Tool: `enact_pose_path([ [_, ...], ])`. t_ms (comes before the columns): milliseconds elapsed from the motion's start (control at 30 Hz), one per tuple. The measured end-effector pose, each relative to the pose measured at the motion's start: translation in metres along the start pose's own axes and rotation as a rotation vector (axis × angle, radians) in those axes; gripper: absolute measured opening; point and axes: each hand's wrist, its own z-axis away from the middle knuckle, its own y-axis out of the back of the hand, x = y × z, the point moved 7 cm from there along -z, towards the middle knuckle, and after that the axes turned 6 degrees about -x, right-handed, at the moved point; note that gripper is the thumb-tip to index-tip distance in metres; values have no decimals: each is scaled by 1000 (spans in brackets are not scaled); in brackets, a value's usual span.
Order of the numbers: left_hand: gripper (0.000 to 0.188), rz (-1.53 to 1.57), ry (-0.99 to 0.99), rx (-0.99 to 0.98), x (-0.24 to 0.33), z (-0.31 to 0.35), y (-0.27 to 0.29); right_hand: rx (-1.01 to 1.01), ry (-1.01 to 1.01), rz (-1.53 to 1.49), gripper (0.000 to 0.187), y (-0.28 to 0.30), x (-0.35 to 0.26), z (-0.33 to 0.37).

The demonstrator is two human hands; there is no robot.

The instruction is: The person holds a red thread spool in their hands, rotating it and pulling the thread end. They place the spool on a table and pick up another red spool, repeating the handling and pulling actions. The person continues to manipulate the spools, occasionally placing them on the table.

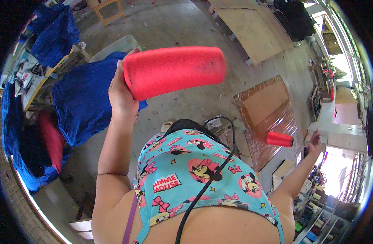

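My left hand is closed around the broad end of a large cone of red thread, held out on its side in front of me. Its fingers are mostly hidden behind the cone. Out to the right, my right arm reaches away from my body. My right hand appears empty, its fingers apart, though they look small at this distance. Nearest to it is a smaller red thread cone, lying sideways in view over a plastic-wrapped cardboard panel. Whether that cone touches the panel I cannot tell.
Blue cloth hangs at the left beside a sewing table. A dark red cloth piece is below it. At the lower right stands a rack with several thread cones. A wooden board lies farther ahead. A black cord crosses my front.
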Motion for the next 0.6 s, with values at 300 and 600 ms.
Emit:
enact_pose_path([
  [300,46,58,41,-61,-4,-8,-10,796,928,1778,25,0,-57,34],
  [600,46,-52,25,-1,0,1,-25,-985,26,965,32,-407,336,184],
])
